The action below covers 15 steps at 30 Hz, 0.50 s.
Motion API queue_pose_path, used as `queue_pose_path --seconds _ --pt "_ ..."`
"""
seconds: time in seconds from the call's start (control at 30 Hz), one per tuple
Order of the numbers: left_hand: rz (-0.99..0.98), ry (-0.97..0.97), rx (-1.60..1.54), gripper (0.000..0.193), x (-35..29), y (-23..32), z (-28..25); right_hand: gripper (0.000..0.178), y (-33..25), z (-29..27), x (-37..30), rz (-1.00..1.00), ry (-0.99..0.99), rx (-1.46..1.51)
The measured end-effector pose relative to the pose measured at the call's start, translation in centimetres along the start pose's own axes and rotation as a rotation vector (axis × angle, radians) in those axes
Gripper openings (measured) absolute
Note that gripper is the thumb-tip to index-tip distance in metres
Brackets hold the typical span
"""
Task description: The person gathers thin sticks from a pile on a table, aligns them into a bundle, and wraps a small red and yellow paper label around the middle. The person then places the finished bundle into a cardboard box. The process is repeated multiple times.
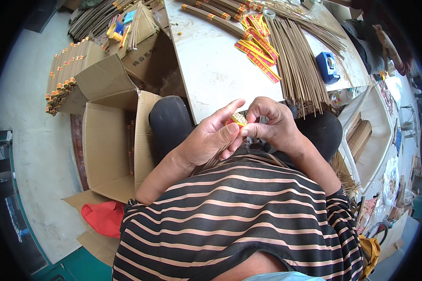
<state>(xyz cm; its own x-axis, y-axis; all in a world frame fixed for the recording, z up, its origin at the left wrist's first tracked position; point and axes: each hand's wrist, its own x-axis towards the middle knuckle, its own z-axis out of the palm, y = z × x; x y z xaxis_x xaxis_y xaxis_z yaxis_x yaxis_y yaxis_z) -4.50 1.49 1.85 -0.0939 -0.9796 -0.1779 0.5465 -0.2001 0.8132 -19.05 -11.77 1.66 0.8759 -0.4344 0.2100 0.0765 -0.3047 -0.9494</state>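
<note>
Close to my body, a bundle of incense sticks [239, 118] points its round cut ends upward. My left hand [208, 136] is wrapped round the bundle, thumb pressed against its side near the top. A red and yellow paper band [242, 124] circles the bundle just under its end. My right hand [275, 124] pinches at this band with thumb and fingertips. The bundle's lower part runs down behind my left hand and is mostly hidden. On the white table [206, 70] beyond lie more red and yellow paper bands [258, 58] and many loose incense sticks [297, 61].
A blue tape dispenser [327, 68] stands at the table's right. Banded bundles [215, 18] lie at the far edge. At my left is an open cardboard box [110, 145], with stacked bundles [65, 75] behind it. Another person's hand [385, 42] shows at the upper right.
</note>
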Motion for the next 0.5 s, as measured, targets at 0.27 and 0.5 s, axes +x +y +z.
queue_pose_path --seconds 0.27,0.5 --pt "-0.055 -0.099 -0.120 0.089 0.5 0.2 0.3 0.030 1.0 -0.3 -0.3 -0.054 -0.005 0.069" --pt "-0.098 -0.136 -0.287 0.095 1.5 0.0 0.2 0.026 2.5 -0.2 0.0 -0.142 -0.045 0.209"
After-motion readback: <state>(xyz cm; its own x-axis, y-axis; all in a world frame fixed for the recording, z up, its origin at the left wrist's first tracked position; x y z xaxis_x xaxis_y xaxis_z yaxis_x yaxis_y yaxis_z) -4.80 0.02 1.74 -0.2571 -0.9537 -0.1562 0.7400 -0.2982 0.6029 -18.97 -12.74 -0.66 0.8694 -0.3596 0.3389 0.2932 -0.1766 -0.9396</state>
